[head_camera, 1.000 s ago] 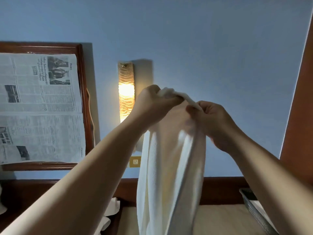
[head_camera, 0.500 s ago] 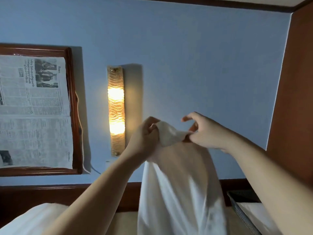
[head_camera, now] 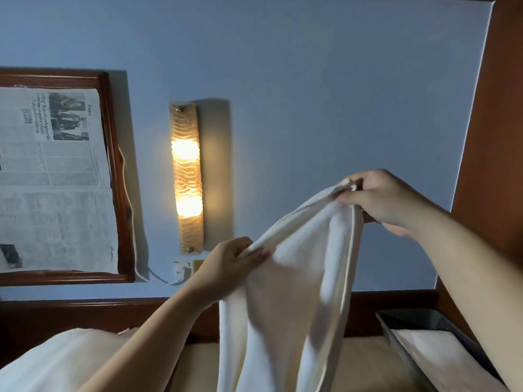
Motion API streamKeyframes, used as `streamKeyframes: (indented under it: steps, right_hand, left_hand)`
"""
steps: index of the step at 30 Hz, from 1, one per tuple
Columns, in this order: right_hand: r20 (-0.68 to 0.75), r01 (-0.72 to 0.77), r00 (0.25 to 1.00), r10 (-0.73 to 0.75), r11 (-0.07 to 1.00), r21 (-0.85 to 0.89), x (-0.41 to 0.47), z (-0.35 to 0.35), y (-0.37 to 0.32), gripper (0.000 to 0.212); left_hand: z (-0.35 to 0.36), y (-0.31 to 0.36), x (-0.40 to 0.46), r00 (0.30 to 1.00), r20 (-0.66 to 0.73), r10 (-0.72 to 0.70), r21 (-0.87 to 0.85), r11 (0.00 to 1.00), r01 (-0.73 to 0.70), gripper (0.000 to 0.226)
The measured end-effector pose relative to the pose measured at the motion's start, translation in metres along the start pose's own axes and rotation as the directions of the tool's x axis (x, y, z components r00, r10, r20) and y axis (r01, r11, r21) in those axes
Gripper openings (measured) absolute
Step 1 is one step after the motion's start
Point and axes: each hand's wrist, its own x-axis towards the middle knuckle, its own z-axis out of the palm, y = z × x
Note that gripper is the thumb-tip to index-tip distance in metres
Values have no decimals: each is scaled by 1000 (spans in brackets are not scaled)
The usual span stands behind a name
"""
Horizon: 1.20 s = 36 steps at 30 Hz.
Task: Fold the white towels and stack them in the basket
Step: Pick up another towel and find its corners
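A white towel (head_camera: pixel 288 301) hangs in the air in front of me, its lower end running out of the frame. My left hand (head_camera: pixel 229 267) grips its top edge low at the centre. Higher and to the right, my right hand (head_camera: pixel 379 199) pinches a corner of the same edge, so the edge slants up to the right. A dark mesh basket (head_camera: pixel 396 323) stands at the lower right with a folded white towel (head_camera: pixel 433 355) lying in it.
A lit wall lamp (head_camera: pixel 186 179) and a framed newspaper (head_camera: pixel 53 179) hang on the blue wall. White bedding (head_camera: pixel 56 360) lies at the lower left on the bed. A brown wooden panel (head_camera: pixel 498 137) rises at the right.
My hands have drawn apart along the towel's top edge: the right went up and right, the left down. The view has tilted, showing more of the basket.
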Motion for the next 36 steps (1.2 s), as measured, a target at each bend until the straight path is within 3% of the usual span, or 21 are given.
streamKeyframes:
  steps: [3, 5, 6, 9, 13, 16, 20, 22, 25, 29, 34, 36]
  right_hand:
    - [51, -66, 995, 88, 941, -333, 0, 0, 22, 18]
    - [127, -57, 977, 170, 785, -617, 0, 10, 28, 18]
    - [177, -30, 965, 193, 753, -658, -1, 18, 26, 22]
    - [333, 99, 940, 77, 872, -479, -2, 41, 12, 53]
    - [295, 163, 952, -80, 950, -267, 5, 43, -1, 18]
    - [234, 137, 968, -94, 975, -173, 6, 30, 2, 27]
    - [295, 82, 954, -49, 992, -100, -3, 26, 8, 35]
    - [317, 62, 948, -22, 991, -117, -7, 25, 10, 24]
    - [280, 125, 959, -33, 940, -317, -9, 22, 12, 7]
    - [213, 213, 971, -107, 795, -568, -7, 23, -1, 11]
    - [190, 190, 978, -90, 768, -612, -7, 11, -11, 47]
    - [221, 183, 974, -56, 770, -612, -7, 6, -7, 47]
  left_hand:
    - [2, -7, -4, 998, -70, 0, 80, 997, 6, 30]
    - [1, 14, 7, 993, -91, 71, 158, 986, -56, 23]
    - [0, 28, 13, 991, -87, 105, 182, 979, -88, 20]
    - [-2, 69, 35, 974, -45, 224, 282, 938, -203, 15]
    - [-13, 96, 51, 954, 17, 298, 329, 900, -287, 14]
    - [-24, 90, 49, 955, -9, 296, 304, 911, -279, 23]
    - [-24, 82, 40, 966, 4, 259, 280, 927, -250, 25]
    - [-25, 78, 38, 965, -16, 262, 338, 910, -242, 27]
    - [-32, 72, 39, 963, -60, 264, 399, 890, -219, 30]
    - [-36, 77, 42, 956, -92, 278, 466, 861, -206, 30]
    - [-39, 78, 42, 955, -74, 286, 489, 845, -215, 29]
    - [-40, 75, 40, 961, -55, 273, 512, 834, -207, 33]
